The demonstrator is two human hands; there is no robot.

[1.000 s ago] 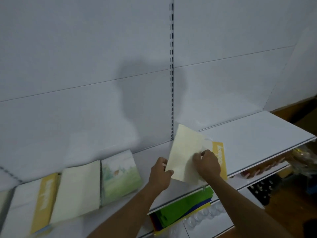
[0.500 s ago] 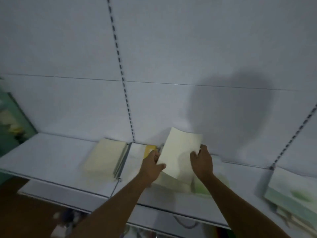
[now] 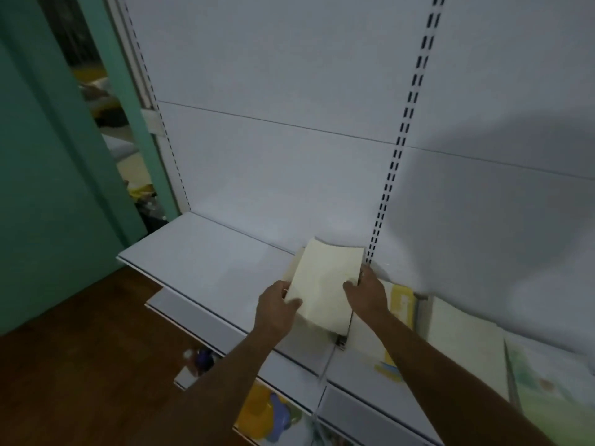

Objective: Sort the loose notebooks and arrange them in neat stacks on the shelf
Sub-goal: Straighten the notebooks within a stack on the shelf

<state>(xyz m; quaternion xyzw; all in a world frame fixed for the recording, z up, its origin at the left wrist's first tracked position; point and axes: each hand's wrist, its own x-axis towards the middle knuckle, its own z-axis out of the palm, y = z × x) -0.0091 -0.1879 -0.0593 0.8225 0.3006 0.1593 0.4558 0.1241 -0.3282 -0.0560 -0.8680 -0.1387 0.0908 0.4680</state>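
Observation:
Both hands hold a cream notebook [image 3: 323,284], tilted up just above the white shelf [image 3: 206,252]. My left hand [image 3: 277,309] grips its lower left corner and my right hand [image 3: 367,292] grips its right edge. Under it, a cream stack edge [image 3: 294,263] shows at its upper left. Right of my right hand lies a white notebook with a yellow band [image 3: 401,305], then a cream notebook [image 3: 463,339], then a green landscape-cover notebook [image 3: 547,391].
The shelf's left half is bare white surface, ending at a teal wall [image 3: 48,188]. A slotted upright [image 3: 397,149] runs down the back panel. Lower shelves hold a yellow and blue item [image 3: 267,413]. Brown wooden floor [image 3: 80,365] lies at lower left.
My view has swung left along the shelf. Both hands carried the cream notebook leftward, from the loose pile on the right to above the cream stack by the upright.

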